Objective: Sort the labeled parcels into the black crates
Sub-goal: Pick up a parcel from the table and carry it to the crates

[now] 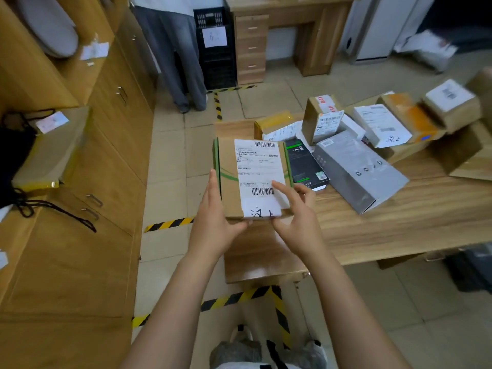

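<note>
Over left end of table (399, 222), box (227, 179) held up: left hand (215, 219) grips its near-left edge, right hand (298, 217) pinches near-right corner, fingers underneath hidden. Far back: black crate (217, 67), tag (214, 36) writing unreadable.

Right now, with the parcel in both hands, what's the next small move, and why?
Probably lift the brown cardboard parcel with green stripes clear of the wooden table and turn toward the stacked black plastic crates. The left hand and right hand grip it, its white label faces up, and the crates stand across the floor.
</note>
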### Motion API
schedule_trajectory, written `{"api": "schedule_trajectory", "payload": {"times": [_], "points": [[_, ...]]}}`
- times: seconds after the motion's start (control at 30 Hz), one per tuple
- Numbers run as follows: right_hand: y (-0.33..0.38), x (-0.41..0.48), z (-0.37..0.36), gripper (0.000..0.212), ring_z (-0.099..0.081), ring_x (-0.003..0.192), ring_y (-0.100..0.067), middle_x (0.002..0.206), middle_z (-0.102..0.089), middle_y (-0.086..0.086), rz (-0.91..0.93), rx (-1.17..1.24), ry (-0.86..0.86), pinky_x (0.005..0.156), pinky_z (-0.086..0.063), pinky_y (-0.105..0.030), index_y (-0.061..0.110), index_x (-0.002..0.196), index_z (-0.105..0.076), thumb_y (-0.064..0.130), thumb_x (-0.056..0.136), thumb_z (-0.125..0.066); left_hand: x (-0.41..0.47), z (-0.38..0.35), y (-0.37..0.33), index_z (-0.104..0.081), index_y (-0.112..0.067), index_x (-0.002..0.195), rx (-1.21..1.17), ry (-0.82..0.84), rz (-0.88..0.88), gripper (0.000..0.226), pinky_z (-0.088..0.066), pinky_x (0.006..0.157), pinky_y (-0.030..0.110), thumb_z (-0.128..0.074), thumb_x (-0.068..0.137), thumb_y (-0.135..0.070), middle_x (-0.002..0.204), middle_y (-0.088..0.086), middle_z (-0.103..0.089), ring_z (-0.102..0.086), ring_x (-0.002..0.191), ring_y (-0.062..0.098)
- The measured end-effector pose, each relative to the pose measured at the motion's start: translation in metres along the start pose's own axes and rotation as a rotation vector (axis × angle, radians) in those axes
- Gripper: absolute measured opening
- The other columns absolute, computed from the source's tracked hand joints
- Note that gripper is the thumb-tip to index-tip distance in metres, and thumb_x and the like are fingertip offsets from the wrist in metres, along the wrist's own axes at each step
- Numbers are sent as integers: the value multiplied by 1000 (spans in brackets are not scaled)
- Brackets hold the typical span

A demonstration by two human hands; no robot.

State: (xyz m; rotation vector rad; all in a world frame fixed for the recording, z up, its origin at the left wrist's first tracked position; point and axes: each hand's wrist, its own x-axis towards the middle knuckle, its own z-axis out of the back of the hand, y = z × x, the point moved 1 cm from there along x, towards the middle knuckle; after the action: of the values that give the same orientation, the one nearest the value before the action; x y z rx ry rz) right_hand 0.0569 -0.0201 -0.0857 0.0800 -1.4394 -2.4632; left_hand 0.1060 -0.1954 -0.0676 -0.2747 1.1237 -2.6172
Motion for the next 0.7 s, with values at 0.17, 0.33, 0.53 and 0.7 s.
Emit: {"api": "schedule_trajectory", "payload": {"times": [0.17, 0.33, 0.53, 0.7], "points": [[26, 8, 44, 80, -31, 131, -10, 133, -19, 17, 181, -56, -188, 107, -37, -22, 56, 126, -44, -1, 77, -73, 10, 9, -51, 10, -25, 153, -23, -105, -127, 126, -26, 94, 15, -85, 71, -34, 159, -4, -20, -26, 139, 9], [57, 17, 91, 78, -34, 132, -11, 140, -22, 5, 311, -64, -322, 103, -37, -12, 47, 129, -51, -5, 74, -72, 17, 26, -103, 8, -29, 153, -96, -225, -286, 126, -18, 88, -3, -86, 69, -34, 159, -1, -21, -24, 133, 2], [86, 16, 138, 71, -31, 123, -4, 140, -26, -3, 429, -102, -444, 96, -26, 2, 32, 129, -57, -7, 72, -73, 19, 35, -151, -11, -43, 150, -138, -287, -455, 110, -22, 87, -9, -84, 69, -35, 159, 3, -22, -15, 129, -25], [94, 13, 168, 74, -30, 128, 3, 146, -26, -4, 490, -146, -513, 101, -32, -7, 30, 133, -55, -5, 70, -74, 19, 31, -175, -19, -47, 148, -141, -331, -529, 106, -18, 88, -11, -86, 68, -31, 159, 4, -22, 0, 126, -32]]}}
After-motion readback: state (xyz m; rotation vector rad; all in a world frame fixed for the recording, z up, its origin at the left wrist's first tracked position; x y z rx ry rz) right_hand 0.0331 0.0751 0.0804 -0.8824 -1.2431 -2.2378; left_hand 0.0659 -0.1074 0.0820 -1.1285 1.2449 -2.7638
